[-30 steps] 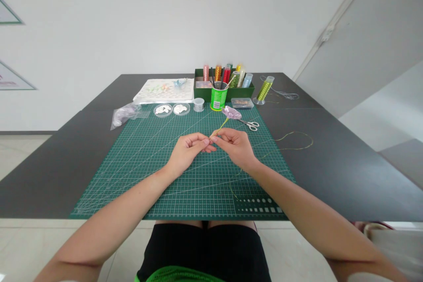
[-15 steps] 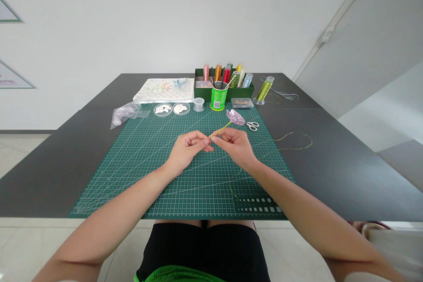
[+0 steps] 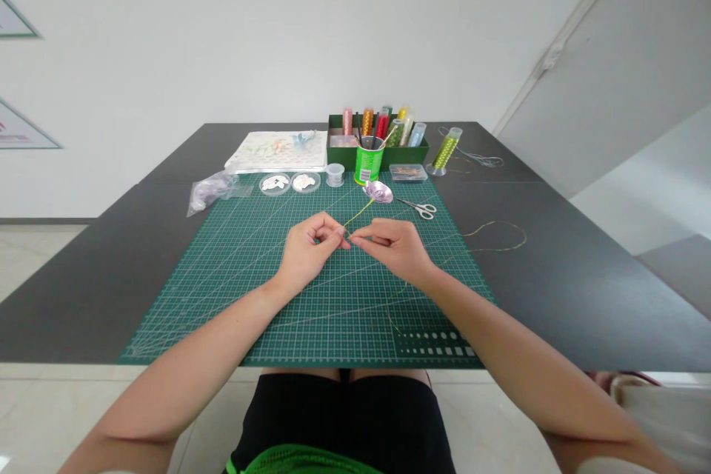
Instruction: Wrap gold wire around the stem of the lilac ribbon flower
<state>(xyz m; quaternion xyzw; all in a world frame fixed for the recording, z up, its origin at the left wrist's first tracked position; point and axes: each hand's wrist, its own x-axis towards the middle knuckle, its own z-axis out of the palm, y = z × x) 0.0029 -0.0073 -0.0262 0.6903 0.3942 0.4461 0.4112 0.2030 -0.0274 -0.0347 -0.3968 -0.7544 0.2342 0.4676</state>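
Flower (image 3: 378, 192) swung over to the left, stem in my left hand (image 3: 308, 248)

My right hand (image 3: 397, 246) has come off the stem (image 3: 360, 213): half a second ago its fingers lay against it, and now thumb and forefinger are pinched together just beside my left fingertips. My left hand is closed on the lower stem and seems to carry the flower alone, which I judge frees the right for fine work at that spot. The bloom has tipped from the right to hang over the mat (image 3: 222, 296), before the tin (image 3: 369, 163); the blades of the scissors (image 3: 425, 211), covered by it then, show again.

Nearest me, a thin thread (image 3: 498, 250) trails on the mat, is lost around my right forearm, and seems to loop out onto the worktop (image 3: 583, 296); I can't tell if it is one piece. Whatever sits between my right fingertips is too fine to make out. The stem's lower end is hidden in my left fingers. Farther off, the bloom's edge meets the tin's foot in my view, so the gap is hard to judge. The tin blocks part of the box (image 3: 340, 158) behind.
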